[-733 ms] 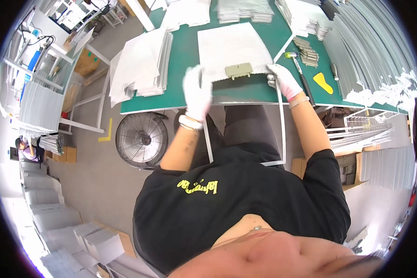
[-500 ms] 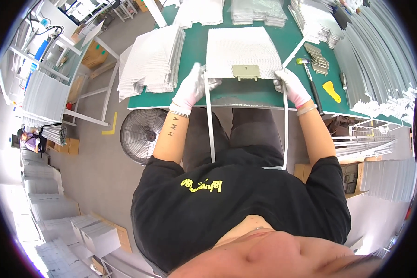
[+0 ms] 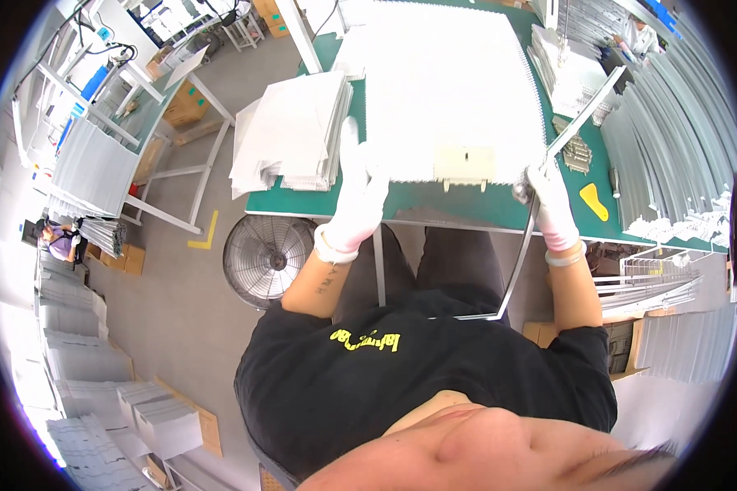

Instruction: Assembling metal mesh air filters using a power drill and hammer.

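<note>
A white mesh panel (image 3: 450, 90) with small-toothed edges is in front of me, raised above the green table (image 3: 434, 202). A pale beige plate (image 3: 464, 164) with a small slot and two prongs sits at its near edge. My gloved left hand (image 3: 359, 192) is closed at the panel's left edge, its longer fingers pointing up along it. My gloved right hand (image 3: 553, 209) grips a thin white metal frame strip (image 3: 517, 266) beside the panel's near right corner. The frame bends round by my waist, and its left bar (image 3: 379, 266) runs up beneath my left hand.
Stacked mesh sheets (image 3: 291, 131) lie left, with more sheets (image 3: 561, 74) at the far right. A yellow scraper (image 3: 594, 202) and bundled metal pieces (image 3: 576, 151) lie right, by long grey strips (image 3: 663, 139). A floor fan (image 3: 274, 260) stands below. Another person (image 3: 639, 37) is at far right.
The panel has come up nearer to me and looks larger. The frame's right bar now leans outward to the right at its far end. My left hand has straightened along the panel's edge.
</note>
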Demonstrator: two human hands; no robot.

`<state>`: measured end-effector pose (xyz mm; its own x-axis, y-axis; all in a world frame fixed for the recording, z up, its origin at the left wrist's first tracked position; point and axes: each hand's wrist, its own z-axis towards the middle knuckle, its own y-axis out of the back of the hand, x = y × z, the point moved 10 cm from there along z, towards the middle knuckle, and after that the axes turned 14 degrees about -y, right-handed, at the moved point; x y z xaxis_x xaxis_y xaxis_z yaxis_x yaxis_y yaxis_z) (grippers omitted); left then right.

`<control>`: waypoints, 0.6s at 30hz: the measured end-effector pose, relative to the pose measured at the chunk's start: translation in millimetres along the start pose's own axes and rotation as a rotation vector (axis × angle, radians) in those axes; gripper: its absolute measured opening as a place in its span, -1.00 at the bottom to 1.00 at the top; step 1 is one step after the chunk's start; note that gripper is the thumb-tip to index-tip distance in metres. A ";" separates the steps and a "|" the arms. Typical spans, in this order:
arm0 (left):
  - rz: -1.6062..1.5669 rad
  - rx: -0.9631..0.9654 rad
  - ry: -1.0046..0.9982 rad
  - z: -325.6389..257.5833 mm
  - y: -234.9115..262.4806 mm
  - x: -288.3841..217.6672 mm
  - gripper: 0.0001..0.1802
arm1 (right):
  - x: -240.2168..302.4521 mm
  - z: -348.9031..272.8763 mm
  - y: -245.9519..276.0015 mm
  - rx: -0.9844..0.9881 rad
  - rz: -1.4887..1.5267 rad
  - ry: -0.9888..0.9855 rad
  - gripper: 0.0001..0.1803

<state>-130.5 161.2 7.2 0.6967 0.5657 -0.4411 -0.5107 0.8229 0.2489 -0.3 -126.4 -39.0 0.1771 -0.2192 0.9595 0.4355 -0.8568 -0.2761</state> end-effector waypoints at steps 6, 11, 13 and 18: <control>-0.885 -0.312 0.275 -39.2 48.8 -31.2 -0.43 | 61.5 -30.7 -78.7 0.011 -0.125 0.181 -0.82; -0.243 -0.567 0.122 -7.7 117.3 -37.5 -0.83 | 115.8 -12.9 -114.8 0.109 -0.324 0.417 -0.87; -0.256 -0.503 0.113 41.0 114.5 -13.9 -0.87 | 141.7 0.7 -117.3 0.022 -0.346 0.472 -0.81; -0.444 -0.320 0.075 125.0 59.9 11.0 -0.74 | 158.4 24.0 -82.8 -0.224 -0.288 0.597 -0.66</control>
<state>-90.5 223.1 125.0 0.8482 0.1535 -0.5070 -0.3120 0.9182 -0.2440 12.8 -78.9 134.5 -0.4611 -0.1325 0.8774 0.1885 -0.9808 -0.0490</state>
